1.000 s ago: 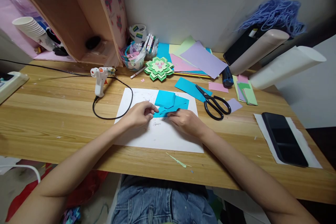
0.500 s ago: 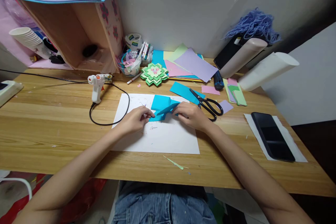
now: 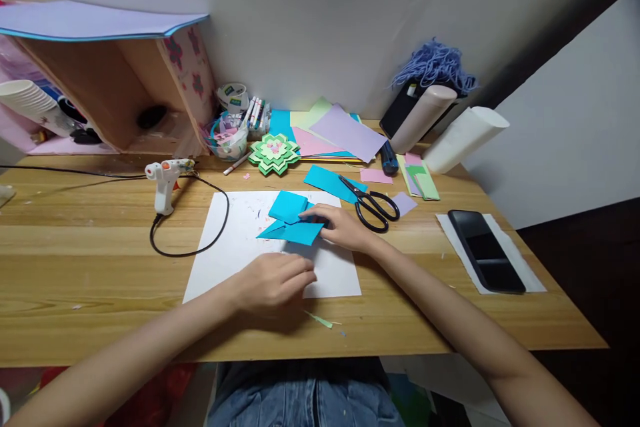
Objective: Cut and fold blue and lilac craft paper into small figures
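A folded blue paper piece (image 3: 291,220) lies on a white sheet (image 3: 235,240) in the middle of the wooden desk (image 3: 100,260). My right hand (image 3: 340,227) rests on the blue piece's right side, fingers curled and pressing on it. My left hand (image 3: 275,283) sits nearer to me, on the white sheet's front edge, with its fingers bent and apart from the blue paper. Whether anything is under the left fingers is hidden.
Black scissors (image 3: 370,203) lie just right of my right hand, on a blue paper strip (image 3: 325,180). A glue gun (image 3: 163,180) with its cord stands at the left. A green paper flower (image 3: 274,153), coloured sheets (image 3: 335,133), a phone (image 3: 485,250) and a wooden box (image 3: 115,87) ring the desk.
My left hand has let go of the blue paper and drawn back toward me to the sheet's front edge. My right hand stays on the paper. The view has shifted right.
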A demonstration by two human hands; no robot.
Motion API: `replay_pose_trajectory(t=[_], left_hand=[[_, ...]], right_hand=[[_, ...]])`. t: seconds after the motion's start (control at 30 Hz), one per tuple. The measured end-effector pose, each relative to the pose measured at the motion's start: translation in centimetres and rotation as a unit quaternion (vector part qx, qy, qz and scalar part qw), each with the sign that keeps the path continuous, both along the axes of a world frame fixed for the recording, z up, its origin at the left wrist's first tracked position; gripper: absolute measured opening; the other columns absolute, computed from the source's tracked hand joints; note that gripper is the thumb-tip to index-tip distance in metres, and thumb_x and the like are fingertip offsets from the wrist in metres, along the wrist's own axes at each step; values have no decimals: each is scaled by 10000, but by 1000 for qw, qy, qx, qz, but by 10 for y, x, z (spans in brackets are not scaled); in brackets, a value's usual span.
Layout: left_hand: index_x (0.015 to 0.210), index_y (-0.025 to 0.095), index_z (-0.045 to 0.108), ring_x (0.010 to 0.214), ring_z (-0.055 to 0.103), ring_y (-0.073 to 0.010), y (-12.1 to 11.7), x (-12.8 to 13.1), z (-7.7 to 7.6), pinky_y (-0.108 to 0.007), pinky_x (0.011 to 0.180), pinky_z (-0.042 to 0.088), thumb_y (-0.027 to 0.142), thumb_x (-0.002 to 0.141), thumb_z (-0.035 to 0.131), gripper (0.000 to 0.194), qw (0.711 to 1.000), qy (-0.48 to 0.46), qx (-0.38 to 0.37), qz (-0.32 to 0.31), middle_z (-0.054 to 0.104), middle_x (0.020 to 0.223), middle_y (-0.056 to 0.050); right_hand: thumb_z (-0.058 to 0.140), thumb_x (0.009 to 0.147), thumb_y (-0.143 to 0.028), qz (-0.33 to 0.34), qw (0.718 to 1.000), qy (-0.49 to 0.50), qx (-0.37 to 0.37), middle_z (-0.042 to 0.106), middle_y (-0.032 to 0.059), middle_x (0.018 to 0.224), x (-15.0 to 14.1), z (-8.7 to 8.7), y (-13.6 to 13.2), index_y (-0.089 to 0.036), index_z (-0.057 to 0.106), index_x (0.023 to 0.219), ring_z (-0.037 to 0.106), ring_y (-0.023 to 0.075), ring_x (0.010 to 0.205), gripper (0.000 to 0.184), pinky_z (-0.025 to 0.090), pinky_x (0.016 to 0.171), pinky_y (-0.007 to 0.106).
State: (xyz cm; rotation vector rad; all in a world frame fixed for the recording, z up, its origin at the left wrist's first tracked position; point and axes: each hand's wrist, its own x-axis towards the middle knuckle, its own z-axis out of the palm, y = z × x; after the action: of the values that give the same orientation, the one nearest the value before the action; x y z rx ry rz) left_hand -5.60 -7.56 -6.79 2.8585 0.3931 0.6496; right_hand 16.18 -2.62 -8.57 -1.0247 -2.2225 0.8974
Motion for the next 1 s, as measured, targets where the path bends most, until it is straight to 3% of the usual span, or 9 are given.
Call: replay_pose_trajectory(t=[0.17, 0.27, 0.43, 0.57, 0.7, 0.83, 1.0], left_hand=[[1084, 106, 525, 879, 609, -231, 20, 35, -12, -381, 716, 509, 225, 893, 389, 263, 983, 79, -23, 166, 592, 1108, -176], [1049, 136, 539, 958, 583, -238, 32, 38, -15, -386, 771, 494, 230, 895, 396, 230, 974, 89, -38, 203, 583, 1128, -148], [1058, 145, 540, 924, 590, -257, 36, 36, -21, -372, 721, 473, 375, 874, 473, 303, 962, 102, -43, 251, 611, 1079, -134], [1005, 165, 574, 912, 591, -250, 40, 35, -24, -362, 718, 460, 415, 858, 493, 301, 962, 84, -46, 255, 624, 1054, -112], [939, 168, 583, 868, 590, -240, 43, 33, -23, -345, 673, 448, 408, 843, 521, 266, 965, 73, -57, 244, 636, 993, -95], [850, 164, 571, 788, 570, -222, 41, 30, -20, -325, 623, 425, 394, 839, 526, 235, 967, 71, -65, 236, 624, 855, -74], [896, 158, 557, 753, 570, -208, 36, 28, -22, -311, 608, 425, 374, 838, 528, 225, 965, 47, -53, 251, 617, 825, -67]], right_hand=[[501, 740, -59, -129, 992, 5, 5, 641, 82, 1037, 18, 0, 4, -165, 612, 1026, 604, 174, 944, 325, 487, 838, 337], [511, 743, -74, -175, 984, 3, -19, 640, 80, 998, 30, -4, 2, -165, 610, 987, 618, 166, 868, 278, 514, 779, 332], [481, 764, -72, -149, 988, 30, -12, 627, 65, 968, 29, -7, -9, -176, 601, 955, 602, 144, 815, 248, 519, 734, 307], [478, 787, -81, -147, 989, 18, -11, 616, 54, 884, 23, -7, -11, -165, 594, 976, 586, 139, 758, 238, 507, 699, 296], [468, 777, -51, -167, 985, -25, 45, 557, 84, 992, 24, -10, -9, -175, 594, 1026, 557, 174, 880, 306, 480, 799, 356], [462, 779, -30, -108, 991, -45, 65, 554, 81, 1005, 28, -7, -10, -186, 594, 986, 530, 196, 988, 291, 447, 871, 382], [553, 822, -173, -46, 992, -53, 104, 577, 73, 1016, 33, -6, -12, -202, 588, 1030, 522, 205, 1003, 213, 426, 907, 397]])
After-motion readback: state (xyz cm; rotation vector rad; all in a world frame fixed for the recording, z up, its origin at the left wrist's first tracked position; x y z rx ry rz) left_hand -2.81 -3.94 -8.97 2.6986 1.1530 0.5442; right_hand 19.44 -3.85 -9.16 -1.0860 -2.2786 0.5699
